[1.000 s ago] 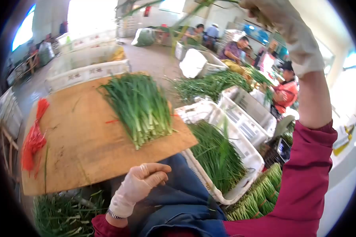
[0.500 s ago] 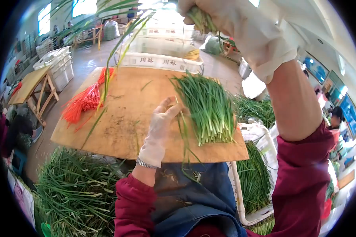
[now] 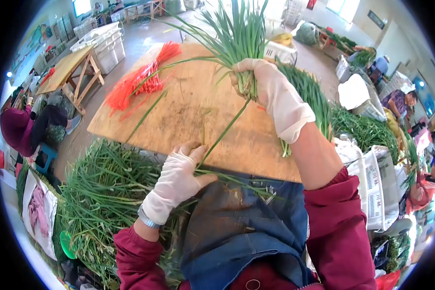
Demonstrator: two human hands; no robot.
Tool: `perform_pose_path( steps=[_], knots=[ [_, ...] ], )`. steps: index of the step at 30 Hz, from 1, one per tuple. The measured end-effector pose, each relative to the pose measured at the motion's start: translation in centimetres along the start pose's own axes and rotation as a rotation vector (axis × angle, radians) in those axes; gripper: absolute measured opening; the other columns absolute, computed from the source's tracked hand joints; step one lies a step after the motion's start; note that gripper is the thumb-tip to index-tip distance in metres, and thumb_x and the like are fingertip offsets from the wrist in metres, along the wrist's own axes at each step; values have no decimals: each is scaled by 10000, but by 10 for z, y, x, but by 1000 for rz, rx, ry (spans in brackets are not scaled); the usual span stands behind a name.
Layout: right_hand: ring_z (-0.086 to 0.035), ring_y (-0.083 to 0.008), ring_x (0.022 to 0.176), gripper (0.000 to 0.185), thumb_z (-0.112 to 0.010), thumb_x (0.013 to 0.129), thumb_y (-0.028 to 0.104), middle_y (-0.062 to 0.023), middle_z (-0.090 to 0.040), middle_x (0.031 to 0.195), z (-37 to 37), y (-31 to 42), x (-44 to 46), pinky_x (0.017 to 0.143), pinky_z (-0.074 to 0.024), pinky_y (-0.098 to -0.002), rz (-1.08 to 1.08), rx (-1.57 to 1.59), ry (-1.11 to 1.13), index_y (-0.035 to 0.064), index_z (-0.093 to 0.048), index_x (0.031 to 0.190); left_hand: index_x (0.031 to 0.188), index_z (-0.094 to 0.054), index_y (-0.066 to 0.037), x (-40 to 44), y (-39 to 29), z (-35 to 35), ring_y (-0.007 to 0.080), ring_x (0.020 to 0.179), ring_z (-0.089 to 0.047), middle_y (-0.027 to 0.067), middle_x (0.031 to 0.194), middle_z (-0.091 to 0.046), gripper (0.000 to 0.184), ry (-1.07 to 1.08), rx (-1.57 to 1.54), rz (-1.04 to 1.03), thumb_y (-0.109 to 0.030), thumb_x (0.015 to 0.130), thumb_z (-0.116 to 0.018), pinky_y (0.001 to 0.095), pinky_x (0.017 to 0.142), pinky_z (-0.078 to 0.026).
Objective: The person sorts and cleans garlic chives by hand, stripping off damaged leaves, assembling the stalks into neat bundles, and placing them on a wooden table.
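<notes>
My right hand [image 3: 274,92], in a thin whitish glove, is closed round the stem ends of a bunch of garlic chives [image 3: 239,36], raised above the wooden board with the leaves fanning upward. My gloved left hand [image 3: 176,176] is at the board's front edge, low over my apron. A few loose chive leaves [image 3: 229,178] come out between its thumb and fingers, one slanting up toward the bunch. Behind my right forearm lies a pile of chives [image 3: 307,92] on the board, partly hidden. Red plastic ties [image 3: 137,89] lie in a bundle at the board's left.
The wooden board [image 3: 179,118] stands before me. A heap of loose leaves [image 3: 106,203] is below left. White crates [image 3: 101,46] are stacked behind a small wooden table [image 3: 65,70]. More chives [image 3: 367,130] and a white crate [image 3: 377,188] stand right. Other people sit at both sides.
My right hand has come down from the top of the view with the bunch, now upright over the board. My left hand has moved toward me and left, off the board's middle. My view has shifted.
</notes>
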State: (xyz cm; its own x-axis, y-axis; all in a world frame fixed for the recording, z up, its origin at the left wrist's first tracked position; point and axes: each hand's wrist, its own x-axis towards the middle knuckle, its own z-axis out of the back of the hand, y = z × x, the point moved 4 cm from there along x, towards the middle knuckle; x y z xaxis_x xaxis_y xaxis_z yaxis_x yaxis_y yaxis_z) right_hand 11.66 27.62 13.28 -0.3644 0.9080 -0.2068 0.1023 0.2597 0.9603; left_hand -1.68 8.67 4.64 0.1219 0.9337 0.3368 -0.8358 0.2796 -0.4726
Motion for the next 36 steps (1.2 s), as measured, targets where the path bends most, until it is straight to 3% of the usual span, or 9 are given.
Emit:
perform_pose_path(
  steps=[4, 8, 11, 17, 23, 27, 30, 33, 36],
  knots=[
    [-568, -185, 505, 70, -552, 789, 53, -105, -589, 655, 19, -64, 17, 456, -483, -299, -181, 166, -30, -5, -525, 816, 1163, -493, -12, -14, 15, -31, 346, 1079, -448, 158, 1159, -484, 707, 148, 258, -39, -244, 554, -768, 432, 907, -372],
    [-567, -183, 496, 72, -555, 791, 64, -104, -592, 656, 22, -94, 9, 449, -487, -303, -270, 278, -39, 5, -522, 817, 1102, -521, -5, -36, 24, -23, 339, 1027, -482, 155, 1101, -515, 553, -115, 220, -23, -159, 614, -731, 414, 869, -401],
    [-560, -175, 490, 91, -562, 795, 84, -100, -595, 660, 24, -106, 3, 438, -481, -298, -295, 314, 1, 5, -531, 829, 1077, -532, 0, -68, 51, -35, 340, 1004, -488, 156, 1083, -522, 482, -116, 165, 269, -143, 652, -709, 404, 852, -409],
    [-566, -166, 509, 106, -564, 802, 87, -103, -599, 688, 31, -110, -10, 426, -478, -301, -294, 340, 37, -8, -533, 838, 1074, -545, -26, -52, 51, -70, 320, 1032, -476, 164, 1107, -511, 474, 28, 427, 92, -216, 667, -697, 411, 886, -373],
    [-591, -186, 560, 118, -555, 799, 80, -118, -586, 716, 42, -120, -14, 458, -506, -290, -312, 548, 105, -6, -512, 867, 809, -608, -59, -63, 66, -52, 282, 700, -553, 122, 712, -568, 69, 205, 296, 97, -118, 786, -581, 394, 650, -434],
    [-604, -194, 615, 180, -553, 802, 90, -135, -593, 764, 40, -134, -25, 482, -507, -285, -361, 668, 145, -52, -514, 905, 853, -611, -47, -113, 81, 86, 187, 648, -551, 90, 725, -580, 82, -254, 404, 271, -69, 856, -533, 291, 570, -461],
    [-606, -192, 654, 282, -551, 809, 109, -137, -594, 779, 28, -151, -35, 530, -510, -280, -346, 735, 184, -115, -512, 974, 931, -648, -92, -157, 99, 186, 20, 533, -429, -48, 680, -531, 123, -697, 26, 812, -171, 878, -570, 155, 436, -318],
    [-607, -222, 615, 204, -547, 799, 102, -151, -610, 801, 5, -158, -56, 526, -518, -314, -321, 738, 132, -57, -526, 925, 986, -651, -84, -162, 103, 228, 20, 501, -391, -61, 618, -487, 163, -1062, -236, 695, -183, 885, -569, 172, 416, -287],
    [-604, -225, 623, 200, -537, 803, 97, -153, -616, 763, -17, -182, -80, 540, -513, -319, -412, 776, 232, -58, -547, 929, 963, -645, -55, -90, 31, 181, 56, 506, -435, -30, 605, -495, 172, -902, 553, 397, -189, 881, -575, 207, 425, -333]
  ],
)
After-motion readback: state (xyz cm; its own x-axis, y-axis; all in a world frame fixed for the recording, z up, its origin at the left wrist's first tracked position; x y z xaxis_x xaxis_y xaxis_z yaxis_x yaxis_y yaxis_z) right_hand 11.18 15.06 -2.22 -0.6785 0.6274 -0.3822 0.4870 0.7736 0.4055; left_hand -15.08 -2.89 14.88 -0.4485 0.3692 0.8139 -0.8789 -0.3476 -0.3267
